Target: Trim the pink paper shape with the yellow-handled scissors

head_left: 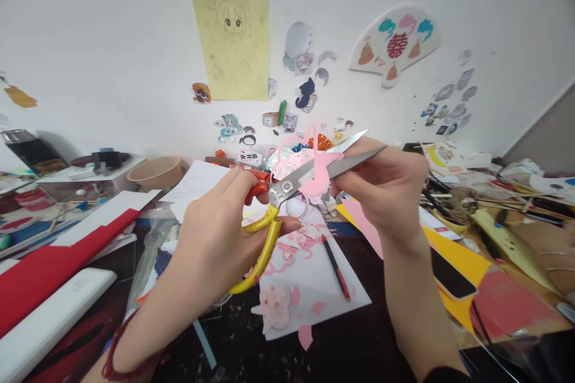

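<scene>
My left hand (220, 230) is closed on the scissors (291, 185), which have a yellow lower handle and a red upper one. Their blades are apart and point to the right, toward my right hand (380, 182). That hand pinches a pink paper cutout (320, 175) with curved strips and a rounded part lying at the blades. Its fingertips are partly hidden behind the blades and paper. Below, a white sheet (309, 305) carries pink paper scraps (305, 337), a pale pink flower-like piece (275, 306) and a black and red pen (336, 269).
A white bar-shaped case (58, 317) and red paper (67, 257) lie at left, near a beige bowl (155, 173). On the right are a dark phone (453, 272), yellow paper (462, 311) and a red packet (510, 305). Drawings and a paper fan (395, 42) hang on the wall.
</scene>
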Demonstrator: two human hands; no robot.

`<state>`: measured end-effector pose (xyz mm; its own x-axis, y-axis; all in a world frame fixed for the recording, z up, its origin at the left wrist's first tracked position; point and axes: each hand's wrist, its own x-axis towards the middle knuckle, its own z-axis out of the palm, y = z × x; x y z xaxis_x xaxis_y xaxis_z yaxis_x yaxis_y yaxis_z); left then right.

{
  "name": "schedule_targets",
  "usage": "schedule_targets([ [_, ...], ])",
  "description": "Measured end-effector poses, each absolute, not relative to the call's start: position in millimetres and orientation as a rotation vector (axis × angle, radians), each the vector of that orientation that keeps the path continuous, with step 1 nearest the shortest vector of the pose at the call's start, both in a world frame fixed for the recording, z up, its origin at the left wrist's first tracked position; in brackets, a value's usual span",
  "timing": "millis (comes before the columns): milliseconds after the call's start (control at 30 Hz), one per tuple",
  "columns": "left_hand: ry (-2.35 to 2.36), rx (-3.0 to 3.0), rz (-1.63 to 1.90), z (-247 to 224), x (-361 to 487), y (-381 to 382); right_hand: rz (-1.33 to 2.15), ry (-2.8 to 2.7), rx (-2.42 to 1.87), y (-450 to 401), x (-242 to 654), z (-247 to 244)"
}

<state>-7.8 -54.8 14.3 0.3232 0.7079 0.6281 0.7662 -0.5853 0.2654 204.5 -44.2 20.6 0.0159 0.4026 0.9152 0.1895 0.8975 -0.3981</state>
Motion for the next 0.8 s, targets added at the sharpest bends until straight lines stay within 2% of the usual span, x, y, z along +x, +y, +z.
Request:
schedule_targets([
  [800, -1.355, -2.551, -1.111, 14.2, -10.6, -55.3, 0.041, -1.56, -0.564, -51.6, 206.3, 22.0],
])
